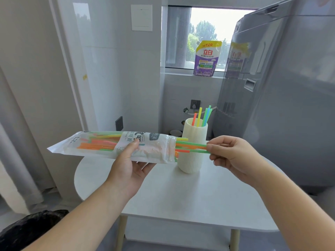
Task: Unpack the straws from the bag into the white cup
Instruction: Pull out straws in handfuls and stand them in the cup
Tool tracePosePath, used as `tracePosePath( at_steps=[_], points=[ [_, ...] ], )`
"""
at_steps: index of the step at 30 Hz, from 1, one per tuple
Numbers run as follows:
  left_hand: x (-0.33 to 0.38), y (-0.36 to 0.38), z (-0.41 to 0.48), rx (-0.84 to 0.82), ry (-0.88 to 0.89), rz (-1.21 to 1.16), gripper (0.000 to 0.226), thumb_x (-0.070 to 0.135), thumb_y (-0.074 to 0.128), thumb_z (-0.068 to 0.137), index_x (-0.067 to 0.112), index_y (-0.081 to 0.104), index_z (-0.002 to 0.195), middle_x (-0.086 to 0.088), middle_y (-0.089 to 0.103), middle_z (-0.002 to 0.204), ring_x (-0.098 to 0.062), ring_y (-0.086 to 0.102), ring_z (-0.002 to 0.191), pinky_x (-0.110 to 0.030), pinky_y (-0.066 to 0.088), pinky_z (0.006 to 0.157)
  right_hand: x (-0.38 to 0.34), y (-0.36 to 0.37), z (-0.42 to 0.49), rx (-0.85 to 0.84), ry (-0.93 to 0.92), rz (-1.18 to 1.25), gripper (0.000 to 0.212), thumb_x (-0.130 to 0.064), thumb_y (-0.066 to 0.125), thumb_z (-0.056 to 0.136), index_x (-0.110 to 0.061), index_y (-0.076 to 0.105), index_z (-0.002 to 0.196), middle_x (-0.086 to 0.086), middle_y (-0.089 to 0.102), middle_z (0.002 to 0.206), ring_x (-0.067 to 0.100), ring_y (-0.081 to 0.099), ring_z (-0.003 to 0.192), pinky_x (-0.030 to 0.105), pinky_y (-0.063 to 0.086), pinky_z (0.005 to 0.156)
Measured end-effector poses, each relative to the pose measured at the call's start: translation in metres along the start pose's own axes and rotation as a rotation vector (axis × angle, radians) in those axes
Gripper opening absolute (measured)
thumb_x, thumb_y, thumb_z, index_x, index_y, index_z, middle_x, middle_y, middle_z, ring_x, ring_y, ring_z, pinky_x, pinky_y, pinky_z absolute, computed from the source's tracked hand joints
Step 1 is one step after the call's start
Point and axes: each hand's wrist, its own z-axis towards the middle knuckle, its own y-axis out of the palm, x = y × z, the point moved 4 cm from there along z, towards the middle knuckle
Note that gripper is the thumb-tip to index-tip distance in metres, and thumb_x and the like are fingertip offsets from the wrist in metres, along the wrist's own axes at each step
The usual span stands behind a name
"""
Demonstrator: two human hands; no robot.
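Note:
My left hand [129,165] grips a long clear plastic bag [101,145] from below, thumb on top, holding it level above the table's left side. Orange, green and yellow straws lie inside it. Several straw ends [190,146] stick out of the bag's open right end, and my right hand [233,153] pinches these green and orange ends. Behind them stands the ribbed white cup [192,160] on the table, with several upright straws [203,115] in it, coloured orange, yellow, green and blue.
The white round-cornered table [181,196] has pale legs. A grey washing machine [281,105] stands close at the right. A purple detergent pouch [206,58] sits on the window sill. A black bag [30,227] lies on the floor at the lower left.

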Motion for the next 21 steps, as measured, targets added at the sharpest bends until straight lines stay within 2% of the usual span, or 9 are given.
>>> tracePosePath(
  at_steps=[2,5,8,10,12,14,17,21],
  points=[
    [0.001,-0.001,0.0,0.003,0.006,-0.011,0.021,0.02,0.066,0.095,0.021,0.07,0.115,-0.006,0.079,0.102,-0.022,0.078,0.085,-0.037,0.065,0.068,0.005,0.001,0.001,-0.014,0.046,0.179,0.008,-0.006,0.073,0.082,-0.003,0.071,0.089,0.008,0.068,0.069,0.014,0.063,0.056,0.021,0.055,0.052],
    [0.0,0.002,0.0,-0.001,0.005,-0.025,0.024,0.02,0.065,0.095,0.021,0.068,0.12,-0.006,0.078,0.104,-0.022,0.077,0.089,-0.039,0.065,0.073,0.017,0.013,-0.001,-0.025,0.105,0.589,0.02,-0.015,0.071,0.074,-0.005,0.068,0.092,0.006,0.068,0.072,0.013,0.063,0.061,0.019,0.058,0.058],
    [-0.003,0.004,-0.002,0.005,-0.007,-0.039,0.022,0.019,0.065,0.096,0.021,0.068,0.118,-0.007,0.078,0.104,-0.025,0.075,0.094,-0.042,0.064,0.075,0.033,0.035,-0.004,-0.02,0.145,0.826,0.02,-0.021,0.074,0.073,-0.004,0.078,0.083,0.011,0.069,0.085,0.014,0.061,0.068,0.02,0.058,0.063],
    [-0.003,0.005,-0.002,0.01,-0.01,-0.049,0.021,0.019,0.065,0.096,0.02,0.069,0.116,-0.006,0.078,0.104,-0.026,0.075,0.098,-0.043,0.064,0.077,0.041,0.047,-0.005,-0.033,0.155,0.874,0.023,-0.025,0.077,0.074,-0.005,0.081,0.083,0.013,0.067,0.097,0.015,0.061,0.074,0.021,0.058,0.067],
    [-0.002,0.005,-0.002,0.011,-0.007,-0.046,0.019,0.019,0.065,0.096,0.021,0.069,0.114,-0.006,0.079,0.103,-0.025,0.075,0.098,-0.043,0.064,0.078,0.041,0.055,-0.006,-0.039,0.125,0.877,0.034,-0.027,0.077,0.075,-0.006,0.077,0.102,0.012,0.067,0.101,0.016,0.061,0.076,0.022,0.058,0.067],
    [-0.001,0.005,-0.002,0.009,-0.004,-0.038,0.017,0.019,0.065,0.095,0.021,0.07,0.112,-0.006,0.079,0.104,-0.025,0.076,0.097,-0.042,0.064,0.08,0.039,0.058,-0.006,-0.03,0.078,0.798,0.038,-0.029,0.075,0.078,-0.01,0.074,0.11,0.01,0.065,0.097,0.014,0.06,0.071,0.023,0.057,0.065],
    [-0.001,0.003,-0.002,0.01,-0.004,-0.027,0.018,0.02,0.065,0.095,0.022,0.07,0.113,-0.005,0.079,0.104,-0.024,0.076,0.096,-0.041,0.063,0.08,0.035,0.064,-0.007,0.02,0.024,0.643,0.019,-0.029,0.073,0.085,-0.016,0.078,0.099,0.008,0.056,0.089,0.014,0.052,0.066,0.024,0.05,0.065],
    [-0.003,0.003,-0.001,0.009,-0.005,-0.032,0.019,0.02,0.065,0.095,0.022,0.069,0.114,-0.005,0.079,0.103,-0.023,0.076,0.091,-0.04,0.065,0.075,0.032,0.066,-0.007,0.148,0.022,0.667,0.026,-0.022,0.07,0.09,-0.006,0.073,0.11,0.006,0.06,0.08,0.012,0.054,0.061,0.021,0.053,0.059]
  ],
)
